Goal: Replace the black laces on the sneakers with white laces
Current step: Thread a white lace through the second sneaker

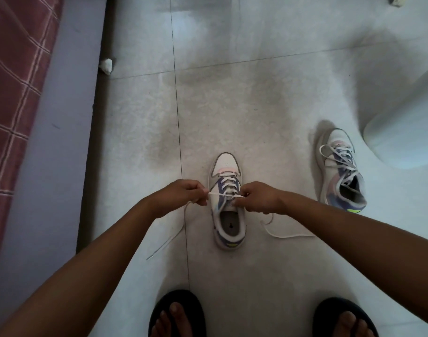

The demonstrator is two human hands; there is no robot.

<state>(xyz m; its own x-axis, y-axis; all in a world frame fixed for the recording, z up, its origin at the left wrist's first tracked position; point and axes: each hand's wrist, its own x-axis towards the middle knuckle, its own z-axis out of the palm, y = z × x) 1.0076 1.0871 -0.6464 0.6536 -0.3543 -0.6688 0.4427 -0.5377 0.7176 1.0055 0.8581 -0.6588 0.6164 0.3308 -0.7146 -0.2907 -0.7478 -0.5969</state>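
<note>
Both your hands, left (183,194) and right (258,198), pinch the white lace (222,194) over the sneaker (227,203), seemingly tightening; next, knot it.

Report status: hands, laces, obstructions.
Left hand and right hand each pinch the white lace over the centre sneaker. Second sneaker already white-laced, off right. Nothing in the way.
</note>
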